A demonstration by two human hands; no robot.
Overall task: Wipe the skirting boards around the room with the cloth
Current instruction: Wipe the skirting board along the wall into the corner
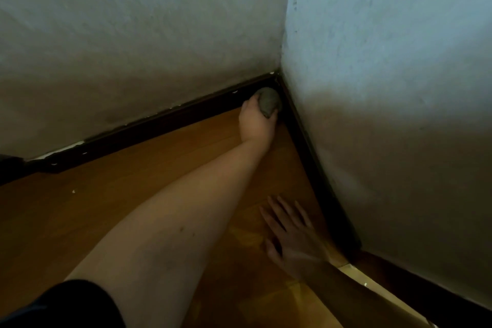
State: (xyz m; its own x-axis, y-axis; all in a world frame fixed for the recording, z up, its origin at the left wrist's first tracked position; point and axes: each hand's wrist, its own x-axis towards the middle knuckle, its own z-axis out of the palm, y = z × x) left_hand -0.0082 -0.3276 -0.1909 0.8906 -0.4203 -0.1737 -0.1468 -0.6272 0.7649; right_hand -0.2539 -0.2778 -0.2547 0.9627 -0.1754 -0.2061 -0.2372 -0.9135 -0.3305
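- 2 hands are in view, both bare-armed; a dark sleeve (66, 303) covers the upper part of the left arm at the bottom left.
- The left hand (255, 121) reaches along the floor into the corner of the room, its fingers curled round 1 cloth (269, 102) — a grey, balled-up wad.
- The cloth sits right in the corner, pressed against or just beside the skirting boards where the 2 runs meet; the corner is too dark to tell whether it actually touches.
- 2 dark skirting boards show: the left skirting board (149, 128) runs along the foot of the left wall (133, 34), and the right skirting board (316, 176) runs along the foot of the right wall (399, 88) towards the camera.
- Small pale flecks dot the top edge of the left skirting board, and a pale chipped patch shows at its far left end.
- The right hand (291, 237) lies flat on the wooden floor (133, 194), palm down, its fingers straight and spread apart, holding nothing — just beside the right skirting board and well apart from the cloth.
- 1 small pale speck (73, 191) lies on the floor at the left.
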